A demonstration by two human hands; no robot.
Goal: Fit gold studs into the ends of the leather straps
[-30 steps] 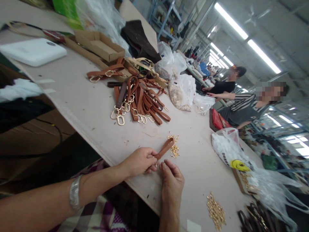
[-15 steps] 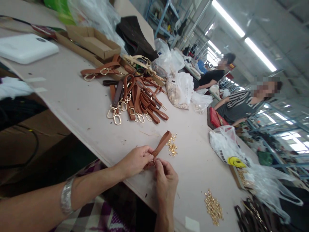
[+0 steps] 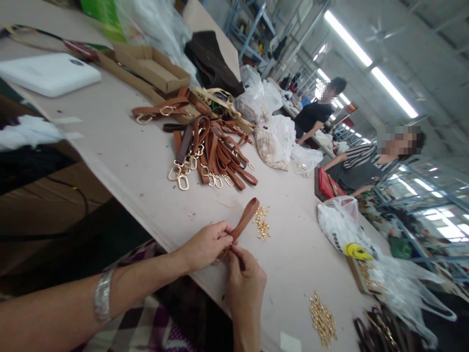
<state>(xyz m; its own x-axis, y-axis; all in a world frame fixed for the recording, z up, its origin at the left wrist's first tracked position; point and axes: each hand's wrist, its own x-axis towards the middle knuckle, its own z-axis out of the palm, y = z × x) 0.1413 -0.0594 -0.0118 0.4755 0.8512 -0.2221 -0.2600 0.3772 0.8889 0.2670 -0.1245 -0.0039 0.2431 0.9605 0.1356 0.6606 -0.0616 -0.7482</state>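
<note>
A looped brown leather wrist strap [image 3: 246, 218] is pinched in my left hand [image 3: 207, 244] near the table's front edge, its loop pointing up and away. My right hand [image 3: 246, 283] is closed, with thumb and fingertips pressed together at the strap's lower end. Whether a small fitting is between those fingers is hidden. Just beyond the strap lies a small pile of gold metal studs [image 3: 262, 226]. A bigger pile of gold pieces [image 3: 322, 318] is to the right. Further back are several brown straps with gold clasps [image 3: 216, 151], heaped together.
Cardboard trays [image 3: 154, 68] and a white case-like object [image 3: 49, 73] are at the back left. Plastic bags [image 3: 273, 142] line the far side. At right are a smiley-face bag [image 3: 344, 230] and dark straps [image 3: 384, 330]. Two people [image 3: 370, 161] are across the table.
My right hand has shifted slightly left and down along the strap's lower end, its fingers more closed. My left hand keeps its hold. The view has moved a little.
</note>
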